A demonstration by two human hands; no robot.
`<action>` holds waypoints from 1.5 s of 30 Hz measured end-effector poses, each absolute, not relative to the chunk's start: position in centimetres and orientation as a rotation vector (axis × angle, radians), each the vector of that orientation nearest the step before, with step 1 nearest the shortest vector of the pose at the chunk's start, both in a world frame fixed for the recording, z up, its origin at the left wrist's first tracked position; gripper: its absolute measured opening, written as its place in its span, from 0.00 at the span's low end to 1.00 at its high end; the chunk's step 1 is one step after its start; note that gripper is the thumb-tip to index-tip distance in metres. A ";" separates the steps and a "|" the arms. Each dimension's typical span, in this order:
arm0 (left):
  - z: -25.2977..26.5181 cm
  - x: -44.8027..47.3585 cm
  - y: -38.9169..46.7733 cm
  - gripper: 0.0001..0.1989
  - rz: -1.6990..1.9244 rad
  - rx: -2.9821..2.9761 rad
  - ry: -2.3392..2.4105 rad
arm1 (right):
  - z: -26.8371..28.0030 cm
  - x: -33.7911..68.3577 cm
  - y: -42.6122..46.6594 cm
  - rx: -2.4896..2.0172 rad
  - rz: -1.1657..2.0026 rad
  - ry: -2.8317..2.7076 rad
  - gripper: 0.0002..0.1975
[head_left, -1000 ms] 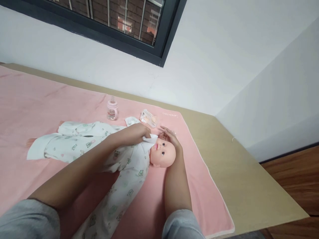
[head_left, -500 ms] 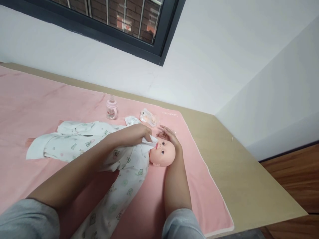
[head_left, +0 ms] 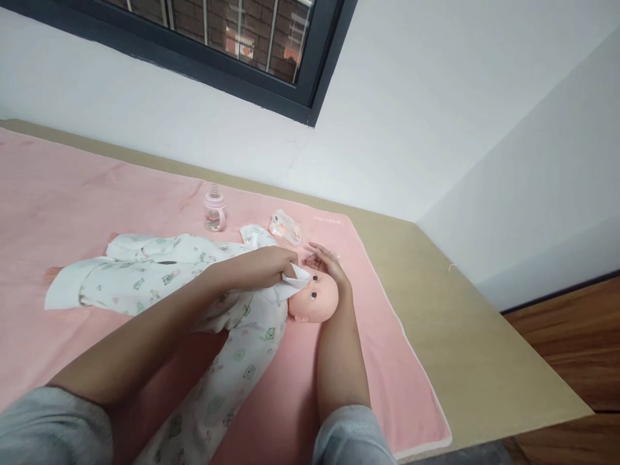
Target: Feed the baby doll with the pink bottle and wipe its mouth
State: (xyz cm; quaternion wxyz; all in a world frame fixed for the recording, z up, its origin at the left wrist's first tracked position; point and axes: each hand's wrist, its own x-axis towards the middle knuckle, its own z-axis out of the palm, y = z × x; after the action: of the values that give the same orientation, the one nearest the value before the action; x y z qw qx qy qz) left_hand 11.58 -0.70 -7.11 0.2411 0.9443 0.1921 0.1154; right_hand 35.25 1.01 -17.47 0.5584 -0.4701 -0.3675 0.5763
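Observation:
A baby doll point(head_left: 317, 307) lies on its back on a pink blanket, dressed in white clothes point(head_left: 252, 323) with small animal prints. My left hand point(head_left: 278, 266) is closed on a piece of white cloth point(head_left: 299, 278) at the doll's mouth and chin. Whether this cloth belongs to the doll's collar, I cannot tell. On the far side of the doll's head is my right hand point(head_left: 329, 263), fingers extended and slightly curved, with its wrist beside the crown. Nothing shows in its fingers.
A pink-capped baby bottle point(head_left: 214, 210) stands on the pink blanket point(head_left: 159, 194) behind the doll. Close to the doll's far sleeve lies a clear plastic packet point(head_left: 287, 227). The tan board point(head_left: 465, 361) extends right of the blanket; a white wall point(head_left: 378, 142) rises behind.
My left hand has moved slightly toward the doll's face, bringing the white cloth over its mouth. My right hand stays by the head. The whole view has shifted a little.

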 end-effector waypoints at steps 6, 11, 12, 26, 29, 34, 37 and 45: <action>-6.9 11.3 -0.4 0.22 0.367 2.634 0.509 | -17.8 35.4 1.2 -1.111 1.372 -0.877 0.26; -7.4 11.5 0.3 0.22 0.462 2.634 0.598 | -18.2 35.5 1.3 -1.127 1.321 -0.904 0.25; -7.6 11.6 0.4 0.22 0.469 2.637 0.608 | -18.2 35.5 1.3 -1.125 1.316 -0.906 0.25; -8.7 11.9 0.6 0.20 0.523 2.744 0.625 | -17.9 35.3 1.4 -1.138 1.322 -0.928 0.25; -8.7 11.7 0.6 0.19 0.504 2.799 0.617 | -17.8 35.2 1.2 -1.138 1.315 -0.927 0.25; -8.3 11.8 0.5 0.12 0.490 2.799 0.599 | -17.6 35.4 1.5 -1.174 1.274 -0.988 0.24; -7.9 11.8 0.3 0.14 0.478 2.768 0.595 | -17.7 35.6 1.6 -1.185 1.270 -1.005 0.24; -7.8 11.6 0.0 0.14 0.476 2.794 0.523 | -18.0 35.6 1.6 -1.169 1.277 -1.013 0.24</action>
State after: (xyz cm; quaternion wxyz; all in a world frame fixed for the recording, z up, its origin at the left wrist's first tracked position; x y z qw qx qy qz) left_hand 11.62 0.01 -7.81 0.1295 0.9612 0.1801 0.1637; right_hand 35.62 1.61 -17.96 0.5379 -0.4913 -0.4258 0.5366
